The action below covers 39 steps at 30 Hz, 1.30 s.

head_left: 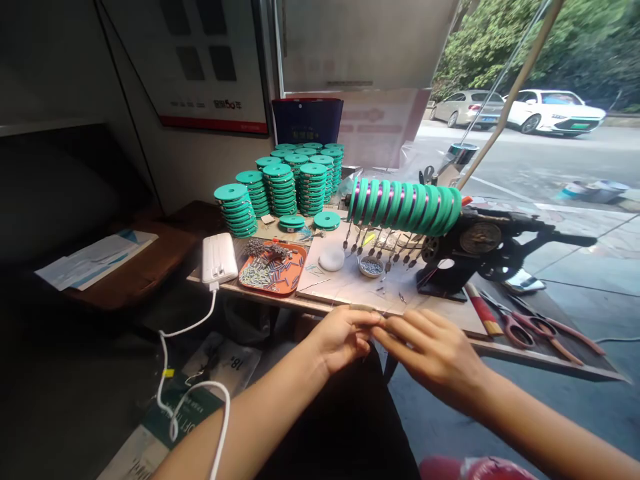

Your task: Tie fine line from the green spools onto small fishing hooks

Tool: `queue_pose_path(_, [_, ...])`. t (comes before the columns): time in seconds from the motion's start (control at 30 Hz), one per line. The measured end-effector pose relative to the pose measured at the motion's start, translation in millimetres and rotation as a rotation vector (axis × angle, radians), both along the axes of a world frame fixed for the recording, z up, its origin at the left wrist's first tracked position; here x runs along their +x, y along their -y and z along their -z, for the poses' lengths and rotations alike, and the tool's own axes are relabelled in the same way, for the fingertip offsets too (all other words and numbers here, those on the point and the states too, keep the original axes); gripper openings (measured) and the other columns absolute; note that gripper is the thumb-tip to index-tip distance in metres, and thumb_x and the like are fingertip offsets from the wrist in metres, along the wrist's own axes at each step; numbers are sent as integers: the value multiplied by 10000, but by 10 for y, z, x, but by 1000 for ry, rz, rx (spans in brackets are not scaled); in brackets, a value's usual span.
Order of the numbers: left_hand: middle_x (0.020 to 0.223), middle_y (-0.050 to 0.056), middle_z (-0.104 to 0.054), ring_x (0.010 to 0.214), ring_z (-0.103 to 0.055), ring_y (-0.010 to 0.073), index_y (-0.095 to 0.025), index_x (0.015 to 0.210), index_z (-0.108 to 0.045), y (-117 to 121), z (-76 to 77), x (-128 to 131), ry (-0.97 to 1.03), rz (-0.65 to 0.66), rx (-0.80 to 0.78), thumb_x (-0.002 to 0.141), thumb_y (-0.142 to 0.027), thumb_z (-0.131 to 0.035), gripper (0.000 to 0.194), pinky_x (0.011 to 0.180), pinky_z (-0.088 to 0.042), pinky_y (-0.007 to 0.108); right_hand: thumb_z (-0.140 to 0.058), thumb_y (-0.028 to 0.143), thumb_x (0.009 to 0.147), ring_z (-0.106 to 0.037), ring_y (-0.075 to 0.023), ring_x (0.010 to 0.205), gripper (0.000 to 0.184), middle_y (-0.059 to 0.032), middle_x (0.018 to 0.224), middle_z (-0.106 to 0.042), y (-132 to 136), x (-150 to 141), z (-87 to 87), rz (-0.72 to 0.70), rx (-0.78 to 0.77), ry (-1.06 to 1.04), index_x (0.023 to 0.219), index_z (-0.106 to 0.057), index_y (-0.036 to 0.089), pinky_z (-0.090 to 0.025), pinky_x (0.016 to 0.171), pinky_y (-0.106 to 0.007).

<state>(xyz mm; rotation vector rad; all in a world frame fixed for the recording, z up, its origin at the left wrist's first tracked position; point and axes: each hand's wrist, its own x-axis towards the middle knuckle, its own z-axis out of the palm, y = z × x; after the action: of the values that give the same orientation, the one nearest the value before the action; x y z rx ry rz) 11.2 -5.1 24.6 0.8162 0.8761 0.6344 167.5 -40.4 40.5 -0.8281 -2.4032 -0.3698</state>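
My left hand (347, 337) and my right hand (427, 343) meet at the fingertips just before the table's front edge. Each is closed in a pinch, and whatever lies between the fingers is too small to make out. Behind them on a pale board (345, 290) are a small bowl (371, 267) of grey metal bits, a smooth white rounded object (331, 258) and a few tiny loose parts. A row of green foam spools (405, 207) sits on a black hand-cranked winder (480, 240), with small dark pieces hanging below on lines.
Stacked green spools (277, 187) stand at the back. An orange tray (295, 283) holds small metal parts, beside a white power bank (219, 259) with a cable (193, 328). Scissors (520, 330), pliers (570, 327) and a red-wrapped tool (483, 310) lie at the right.
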Motion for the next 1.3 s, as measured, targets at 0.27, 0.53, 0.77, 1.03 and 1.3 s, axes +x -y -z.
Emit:
queue_pose_path(0.27, [631,-1,-463,533,-424,81,-132,581,-547,33,46,19,-110,-65,162,628,-125,-622,89,437,-327,166,-339,81,880,-495,-134,558,336,-52,624,-612,150,-105,238,-44,-170,-74,702,-617,140,-375,508,-254])
queue_pose_path(0.53, [1056,141,-579,911,-572,224,-164,931,-627,152,334,-25,-799,-298,1435,778,-90,-452,244,806,-474,355,-609,430,690,-416,-78,445,301,36,484,-499,-491,-183,-219,129,-1216,-654,614,-591,140,-333,445,-217])
queue_pose_path(0.77, [763,76,-636,701,-554,160,-158,688,-640,152,141,-25,-501,-168,995,738,-132,-534,120,641,-431,252,-620,362,691,-380,-70,441,236,17,528,-533,-555,-247,-288,161,-1151,-578,678,-635,126,-305,427,-215])
queue_pose_path(1.03, [601,-14,-469,423,-298,1,-99,583,-541,36,-1,27,128,-45,-216,593,-124,-613,76,384,-164,112,-494,159,831,-503,-145,597,190,-58,707,-650,69,43,210,-24,-271,-256,858,-679,194,-373,570,-279])
queue_pose_path(1.3, [587,-15,-460,507,-397,58,-119,578,-563,104,9,43,56,-51,-62,597,-106,-654,94,424,-258,150,-416,320,878,-470,-108,457,326,9,529,-504,146,-91,495,161,-952,-672,642,-565,152,-391,426,-214])
